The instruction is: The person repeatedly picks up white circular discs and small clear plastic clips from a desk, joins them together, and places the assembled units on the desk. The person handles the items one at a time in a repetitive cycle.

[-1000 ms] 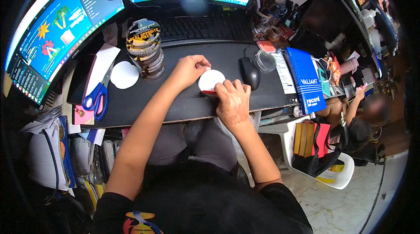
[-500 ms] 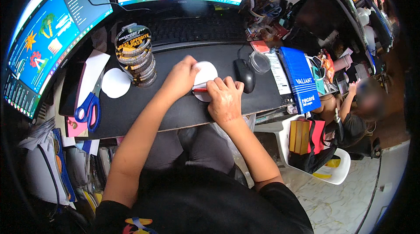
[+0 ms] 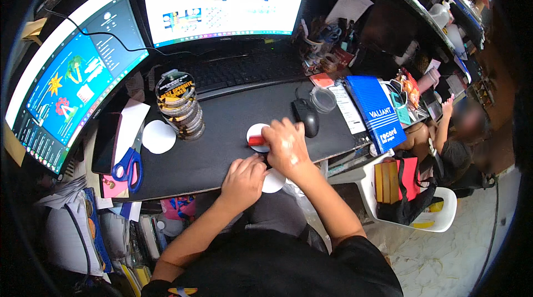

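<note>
My right hand (image 3: 286,148) is closed round a small red bar-shaped item (image 3: 257,140), which lies across a white disc (image 3: 257,129) on the desk mat. Its exact kind is too small to make out. Just nearer to me, my left hand (image 3: 244,180) is closed, fingers bent and pressed together at the desk edge. A second white disc (image 3: 274,182) sticks out from its fingertips and overhangs the edge. Something dark between the two hands is mostly hidden. Another white disc (image 3: 159,136) lies to the left, beside a tall stack of round printed pieces (image 3: 180,105).
Blue-handled scissors (image 3: 129,169) lie on papers at the left. A black mouse (image 3: 305,117), a clear round container (image 3: 323,99) and a blue record book (image 3: 375,114) are on the right. Keyboard and monitors stand behind. Another person (image 3: 458,136) is at the far right.
My left hand has moved nearer to me, from the far disc to the desk edge. My right hand has turned over the red item. The view has shifted, showing more of the monitors.
</note>
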Demonstrator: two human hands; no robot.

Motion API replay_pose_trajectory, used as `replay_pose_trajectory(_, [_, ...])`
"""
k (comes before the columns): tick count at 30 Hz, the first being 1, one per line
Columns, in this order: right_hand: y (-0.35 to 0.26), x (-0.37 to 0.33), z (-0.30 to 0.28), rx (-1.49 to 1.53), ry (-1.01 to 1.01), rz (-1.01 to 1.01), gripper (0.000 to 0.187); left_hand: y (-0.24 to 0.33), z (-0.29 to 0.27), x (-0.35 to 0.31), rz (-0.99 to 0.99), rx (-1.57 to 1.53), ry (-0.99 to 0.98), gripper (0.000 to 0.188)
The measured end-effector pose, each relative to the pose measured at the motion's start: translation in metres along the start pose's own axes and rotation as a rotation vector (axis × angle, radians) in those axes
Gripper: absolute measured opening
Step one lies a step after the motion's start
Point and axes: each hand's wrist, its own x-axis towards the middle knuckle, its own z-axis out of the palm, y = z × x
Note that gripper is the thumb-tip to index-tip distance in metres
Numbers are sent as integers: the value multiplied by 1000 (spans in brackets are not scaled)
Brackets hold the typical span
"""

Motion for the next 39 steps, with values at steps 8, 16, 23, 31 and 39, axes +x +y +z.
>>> replay_pose_trajectory(8, [18,28,41,-98,131,61,22,-2,4,0,-4,-6,2,17])
replay_pose_trajectory(16, [30,46,6,-131,135,150,60,0,-1,-1,-178,-182,129,16])
replay_pose_trajectory(23, [-6,-112,-8,699,182,406,34,6,3,23,-46,-167,89,36])
replay_pose_trajectory(31, [53,-195,86,107,497,718,28,-4,-2,36,-86,183,-326,74])
replay_pose_trajectory(39, [54,-171,37,236,488,529,21,25,-80,18,-213,21,-60,35])
